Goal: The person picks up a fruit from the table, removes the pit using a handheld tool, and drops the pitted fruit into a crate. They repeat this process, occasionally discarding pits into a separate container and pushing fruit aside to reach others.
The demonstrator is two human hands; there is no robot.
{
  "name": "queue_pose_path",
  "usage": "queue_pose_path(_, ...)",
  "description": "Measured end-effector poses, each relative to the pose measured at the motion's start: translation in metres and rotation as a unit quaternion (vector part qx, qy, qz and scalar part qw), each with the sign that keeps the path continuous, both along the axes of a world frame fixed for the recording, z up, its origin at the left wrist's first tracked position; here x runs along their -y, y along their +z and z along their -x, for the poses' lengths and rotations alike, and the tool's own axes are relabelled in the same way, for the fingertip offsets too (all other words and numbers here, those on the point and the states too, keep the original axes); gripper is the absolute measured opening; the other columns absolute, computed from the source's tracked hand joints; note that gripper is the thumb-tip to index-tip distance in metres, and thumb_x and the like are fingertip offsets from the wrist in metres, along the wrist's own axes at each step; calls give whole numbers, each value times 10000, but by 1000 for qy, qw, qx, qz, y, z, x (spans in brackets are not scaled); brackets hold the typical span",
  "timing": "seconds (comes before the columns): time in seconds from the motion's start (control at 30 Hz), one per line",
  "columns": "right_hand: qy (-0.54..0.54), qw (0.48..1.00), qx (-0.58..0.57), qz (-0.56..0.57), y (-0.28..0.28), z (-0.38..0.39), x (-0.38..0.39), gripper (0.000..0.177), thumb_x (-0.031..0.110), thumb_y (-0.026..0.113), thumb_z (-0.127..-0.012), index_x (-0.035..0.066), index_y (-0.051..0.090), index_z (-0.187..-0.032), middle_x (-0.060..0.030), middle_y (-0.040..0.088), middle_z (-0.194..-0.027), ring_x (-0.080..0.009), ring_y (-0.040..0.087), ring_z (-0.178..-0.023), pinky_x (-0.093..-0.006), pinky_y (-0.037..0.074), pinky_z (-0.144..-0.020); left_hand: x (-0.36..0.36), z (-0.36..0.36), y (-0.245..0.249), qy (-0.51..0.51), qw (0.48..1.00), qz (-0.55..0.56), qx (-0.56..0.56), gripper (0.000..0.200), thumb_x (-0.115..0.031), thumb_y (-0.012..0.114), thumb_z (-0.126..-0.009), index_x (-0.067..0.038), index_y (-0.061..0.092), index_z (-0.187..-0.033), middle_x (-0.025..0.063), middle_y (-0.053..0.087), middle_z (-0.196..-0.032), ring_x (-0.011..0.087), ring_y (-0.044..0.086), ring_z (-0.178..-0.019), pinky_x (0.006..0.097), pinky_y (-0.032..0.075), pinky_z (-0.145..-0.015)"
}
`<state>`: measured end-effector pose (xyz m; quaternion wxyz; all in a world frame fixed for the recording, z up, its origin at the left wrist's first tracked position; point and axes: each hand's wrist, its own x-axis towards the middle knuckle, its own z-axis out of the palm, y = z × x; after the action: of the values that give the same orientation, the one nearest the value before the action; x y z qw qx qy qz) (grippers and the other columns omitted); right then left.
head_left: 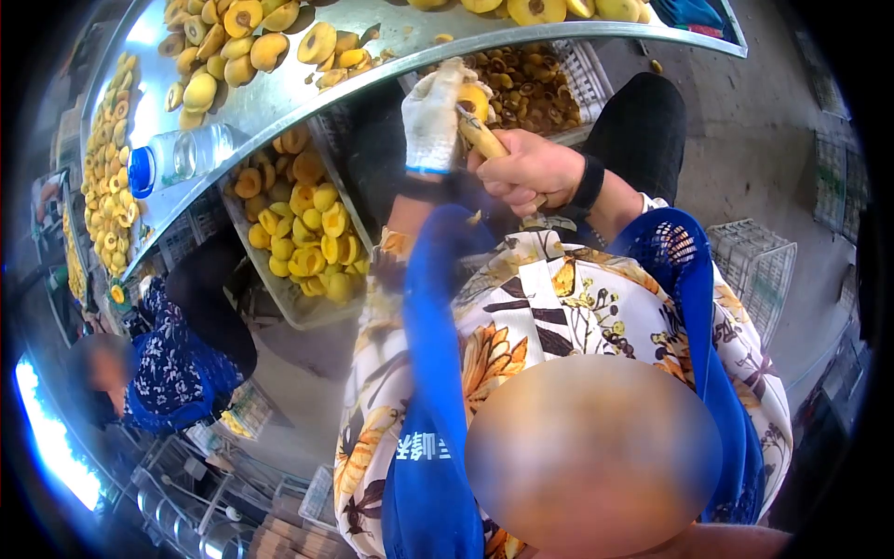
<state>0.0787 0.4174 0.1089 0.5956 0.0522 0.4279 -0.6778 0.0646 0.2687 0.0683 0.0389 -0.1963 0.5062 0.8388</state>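
Note:
My left hand [433, 121], in a white glove, is closed around a yellow peach half [473, 101] with its dark hollow facing up. In my bare right hand [535, 172] is a wooden-handled pitting knife [482, 138]; its short metal tip is right at the cut face of the peach. Both hands are just off the near edge of the metal table [317, 101]. Behind them, a white crate [585, 79] contains brownish peach scraps [521, 84].
Peach halves [237, 47] lie heaped on the table, near a blue-capped plastic bottle [182, 158]. Below its edge, a tub [321, 315] contains yellow peach halves [312, 238]. Another person [177, 373] sits at the left. White crates [752, 270] stand on the floor at right.

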Motion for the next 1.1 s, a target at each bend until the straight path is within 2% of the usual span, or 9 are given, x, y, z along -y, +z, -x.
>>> queue_pose_path(0.1,1,998,51,27,-8,0,-2,124,37,491,-862,48,447,-978,9,410,-591,-28,308,-357,-182,239,-311,-3,-3,-3,5,993,112,-25,324,-320,511,-919,-3,572,-890,124,631,-738,169,591,-618,255,478,-527)
queue_pose_path(0.4,-33,977,64,201,-19,7,-5,140,28,437,-897,66,447,-1032,-13,423,-590,-35,302,-330,-186,240,-296,12,-12,25,221,954,-155,128,364,-493,448,-903,-139,517,-854,72,573,-812,217,549,-677,279,411,-521)
queue_pose_path(0.47,-43,982,38,179,-24,12,-12,165,36,445,-899,75,447,-1059,0,415,-600,-20,282,-339,-171,242,-311,83,-37,-3,104,949,-299,-6,356,-479,450,-903,-127,478,-854,84,554,-794,235,542,-659,280,379,-467)
queue_pose_path(0.53,26,996,-74,36,-47,21,-14,225,110,555,-854,35,467,-1047,-86,520,-623,-154,442,-365,-276,382,-358,111,-66,19,273,954,107,58,358,-431,548,-871,-79,546,-936,123,604,-797,216,585,-712,326,449,-505)
queue_pose_path(0.57,75,903,-408,-107,-62,17,-13,288,158,608,-810,7,482,-1021,-152,560,-672,-252,515,-475,-336,436,-456,135,-75,8,300,891,334,76,360,-366,635,-830,-18,614,-920,123,629,-827,210,608,-755,341,497,-618)
queue_pose_path(0.6,110,683,-682,-237,-77,11,-11,361,206,662,-766,-21,498,-994,-217,600,-721,-349,589,-585,-396,490,-555,163,-86,8,206,758,610,103,318,-299,692,-784,-2,653,-892,131,639,-904,241,615,-806,333,499,-728)
queue_pose_path(0.67,115,760,-545,-336,-92,22,-6,440,278,687,-715,-62,524,-941,-283,597,-798,-429,585,-795,-427,476,-719,179,-79,25,154,568,807,56,393,-340,672,-780,-26,634,-1012,145,630,-1016,293,609,-880,358,481,-785)
queue_pose_path(0.9,71,789,-548,-269,-47,15,3,384,296,640,-758,-14,533,-956,-243,600,-827,-376,596,-760,-396,476,-701,157,84,27,-49,557,810,176,691,-674,489,-743,-224,480,-1267,204,555,-1169,366,520,-1098,449,419,-910)
queue_pose_path(1.1,-41,815,-511,-269,-14,15,1,404,240,640,-777,-8,516,-1071,-220,611,-810,-316,619,-724,-359,484,-671,144,109,25,-104,661,743,13,668,-412,700,-705,-64,514,-1244,169,548,-1220,301,524,-1124,359,405,-961)
